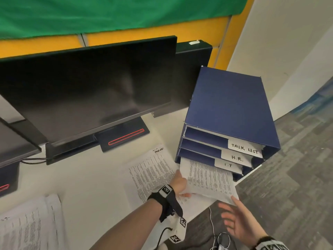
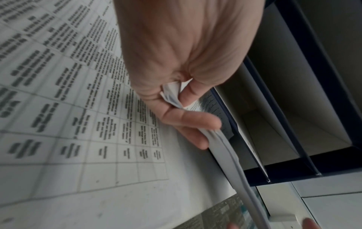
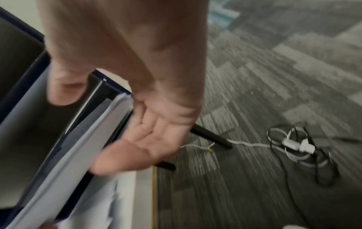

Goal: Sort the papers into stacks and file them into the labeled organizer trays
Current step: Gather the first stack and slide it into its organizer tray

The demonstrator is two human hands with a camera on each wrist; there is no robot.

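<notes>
You are at the filing step: a sheaf of printed papers [image 1: 209, 179] sits partway into the lowest slot of the blue organizer [image 1: 228, 112], under the tray labelled "I.T" [image 1: 228, 165], with more than half of it still sticking out in front of the organizer. Your left hand [image 1: 179, 183] pinches the sheaf's near left corner, thumb on top and fingers curled beneath. Your right hand [image 1: 237, 219] hovers at the near right corner, fingers spread and relaxed, holding nothing; whether a fingertip touches the paper I cannot tell.

Next, I judge, you need to push the sheaf straight in until it seats, keeping both corners level so the edge does not buckle against the slot. Beside the organizer's left a task-list sheet [image 1: 151, 170] lies on the desk [image 1: 93, 177], and farther left another paper stack [image 1: 30, 224], both probably still to file.
</notes>
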